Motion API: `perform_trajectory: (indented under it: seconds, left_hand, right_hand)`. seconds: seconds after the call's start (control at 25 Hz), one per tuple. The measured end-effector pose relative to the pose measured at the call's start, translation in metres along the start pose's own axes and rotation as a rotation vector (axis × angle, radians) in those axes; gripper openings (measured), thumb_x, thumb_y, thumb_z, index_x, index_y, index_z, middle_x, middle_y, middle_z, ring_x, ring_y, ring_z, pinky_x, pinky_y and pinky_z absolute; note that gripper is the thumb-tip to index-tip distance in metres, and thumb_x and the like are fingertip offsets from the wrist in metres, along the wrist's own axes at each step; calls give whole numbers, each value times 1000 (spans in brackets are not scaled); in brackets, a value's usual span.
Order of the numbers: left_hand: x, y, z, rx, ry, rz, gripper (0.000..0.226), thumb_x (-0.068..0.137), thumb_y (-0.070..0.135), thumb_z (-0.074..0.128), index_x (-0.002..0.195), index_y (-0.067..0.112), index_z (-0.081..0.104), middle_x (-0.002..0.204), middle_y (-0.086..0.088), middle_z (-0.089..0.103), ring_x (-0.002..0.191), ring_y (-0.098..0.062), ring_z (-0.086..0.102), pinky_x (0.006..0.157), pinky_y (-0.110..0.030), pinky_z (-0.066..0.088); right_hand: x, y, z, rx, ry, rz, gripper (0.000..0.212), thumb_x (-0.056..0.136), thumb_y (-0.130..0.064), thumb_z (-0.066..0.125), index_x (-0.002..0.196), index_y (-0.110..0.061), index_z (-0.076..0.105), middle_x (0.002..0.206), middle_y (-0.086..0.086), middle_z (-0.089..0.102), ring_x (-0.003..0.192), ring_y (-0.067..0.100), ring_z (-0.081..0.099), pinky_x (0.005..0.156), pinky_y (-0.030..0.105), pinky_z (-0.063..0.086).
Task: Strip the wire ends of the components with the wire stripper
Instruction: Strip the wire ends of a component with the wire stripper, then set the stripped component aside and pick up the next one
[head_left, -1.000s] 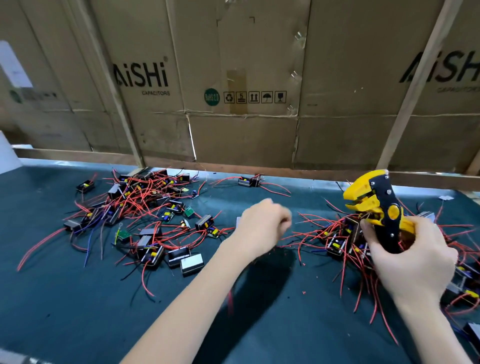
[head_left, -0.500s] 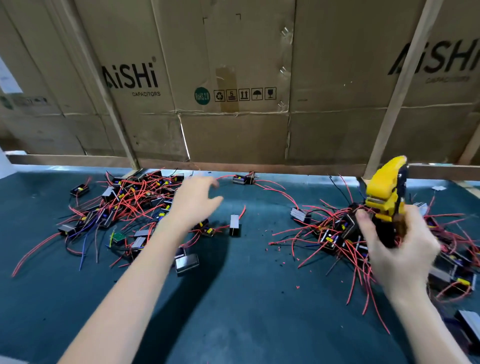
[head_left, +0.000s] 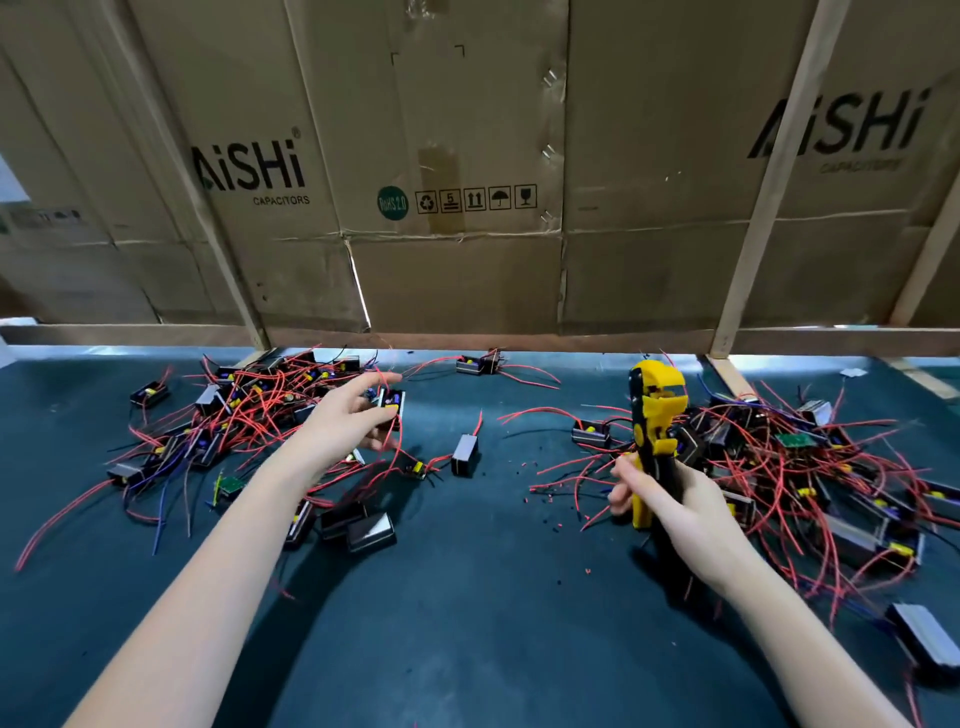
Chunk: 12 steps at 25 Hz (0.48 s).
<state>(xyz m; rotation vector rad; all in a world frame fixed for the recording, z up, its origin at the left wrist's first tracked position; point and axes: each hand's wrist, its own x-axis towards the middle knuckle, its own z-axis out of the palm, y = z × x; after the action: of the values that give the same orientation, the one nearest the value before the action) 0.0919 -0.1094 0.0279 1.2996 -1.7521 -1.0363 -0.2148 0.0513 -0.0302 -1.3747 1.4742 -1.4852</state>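
- L hand (head_left: 345, 421): reaching over the near edge of the L pile (head_left: 234, 415); fingers curled round one small black component (head_left: 390, 408) w/ yellow part, red leads hanging from it; looks lifted or just being lifted, can't tell if clear of the tabletop (head_left: 467, 597)
- R hand (head_left: 670, 506): fingers clenched on handles of yellow/black wire stripper (head_left: 652, 431), held upright, head up, jaw notch facing R; nothing seen in the jaws
- L pile: many black components, tangled red wires plus some blue/black, far L of tabletop
- R pile (head_left: 810, 467): similar tangle behind and R of the stripper; can't tell which pile is stripped stock
- Loose items: single black module (head_left: 465, 454) btwn the piles; one component (head_left: 475, 364) at far edge by the cardboard boxes (head_left: 467, 156); small red/black insulation bits (head_left: 540, 499) scattered near R hand
- Step (est.): picking next component to bring to the stripper; task well short of done, given pile size
- Risks (est.):
  - leads snagged in the tangle, so lifting drags neighbours along or off the pile
  - thin wire flexes, may miss the jaw notch or seat too deep, giving wrong strip length or nicked strands
  - pulling on the body rather than the wire could strain the solder joint
  - L fingers close to jaws at squeeze, pinch hazard
  - done/undone parts mixing, no clear divider
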Motion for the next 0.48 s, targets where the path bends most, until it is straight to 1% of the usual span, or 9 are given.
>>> perform_trajectory:
  seconds: [0.12,0.2,0.24,0.28,0.32,0.36,0.4,0.44,0.48]
  left_hand:
    - [-1,-4,-4,-103,9,0,22,94,0,58,110,15,64,78,-9,65,57,-14,65,54,-20,55]
    - [1,-10,-8,-6,18,-16,21,91,4,63,109,15,66,82,-9,66,64,-15,61,63,-27,56]
    - [2,-15,-9,159,10,-27,23,90,7,66,111,15,67,89,-9,66,74,-18,61,72,-32,54]
    - [3,-21,-10,389,18,-38,27,88,9,68,115,14,66,98,-11,65,87,-23,61,83,-34,50]
    - [2,-26,-9,616,70,-36,34,87,11,68,121,9,63,107,-14,63,101,-28,58,91,-35,45]
    - [0,-30,-6,785,173,-13,41,86,10,67,126,4,57,115,-18,60,111,-34,53,96,-38,41]
    - [-3,-29,-2,883,304,52,45,86,8,65,128,1,53,120,-21,56,114,-38,49,98,-43,40]
    - [-6,-26,5,933,422,162,43,84,7,64,125,0,54,118,-22,56,112,-40,49,95,-47,41]
    - [-6,-21,14,938,465,285,35,85,10,64,119,3,58,113,-19,59,107,-39,51,91,-47,44]
  right_hand:
    - [3,-3,-8,4,-18,50,43,70,-52,69,92,-14,68,83,11,73,79,25,70,88,50,53]
    - [2,-4,-11,20,-57,63,40,71,-46,70,92,-12,68,84,13,71,79,24,68,87,49,52]
    - [1,-4,-11,23,-74,64,39,71,-44,70,92,-11,68,85,14,71,80,25,67,86,47,53]
    - [0,-3,-10,24,-85,65,38,72,-43,69,92,-11,68,86,16,71,80,25,67,84,43,53]
    - [-1,-3,-9,25,-87,67,39,72,-42,69,93,-10,68,87,17,71,80,25,67,82,40,53]
    - [-2,-3,-8,26,-82,74,40,71,-42,68,94,-9,68,87,17,71,80,25,67,81,37,54]
    - [-2,-3,-8,28,-78,80,41,71,-43,68,94,-9,68,87,17,71,80,25,68,80,36,53]
    - [-2,-4,-8,27,-78,84,41,71,-43,68,95,-9,67,87,17,72,81,26,69,80,36,53]
    - [-1,-5,-8,24,-82,84,41,72,-42,68,96,-9,67,88,16,72,82,27,69,81,36,53]
